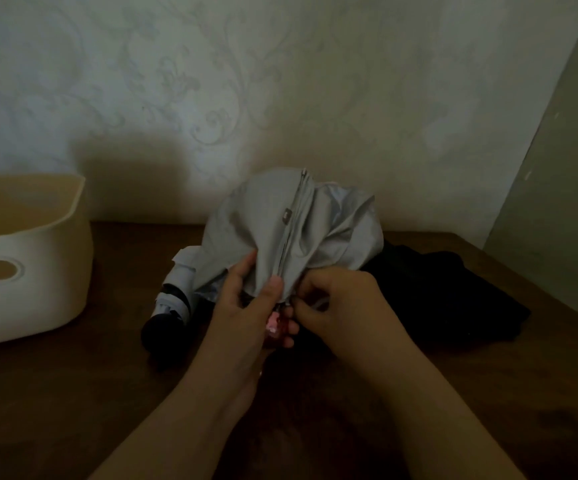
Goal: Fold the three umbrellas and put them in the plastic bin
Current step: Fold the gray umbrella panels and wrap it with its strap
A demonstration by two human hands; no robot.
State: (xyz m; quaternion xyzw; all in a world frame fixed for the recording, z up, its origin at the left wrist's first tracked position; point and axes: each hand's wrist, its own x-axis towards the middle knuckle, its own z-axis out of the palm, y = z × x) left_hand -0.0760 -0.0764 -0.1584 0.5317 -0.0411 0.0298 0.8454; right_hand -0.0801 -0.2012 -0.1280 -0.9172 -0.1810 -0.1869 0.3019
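On a dark wooden table [73, 393], a smooth cream plastic bin [28, 271] sits left of a limp grey fabric umbrella [280, 230], its crumpled canopy gripped by the left hand [246, 313] and pinched by the right hand [332, 299].

Place: a room in a home, dimly lit.
Wall: pale wallpaper [211, 81] with a raised floral scroll pattern, a domestic finish.
Table: dark brown wood table [73, 393] pushed against that wall.
Storage: 1 cream plastic bin [28, 271] with a cut-out handle, a household kind.
Belongings: grey umbrella [280, 230] and dark fabric [436, 289], everyday personal items.
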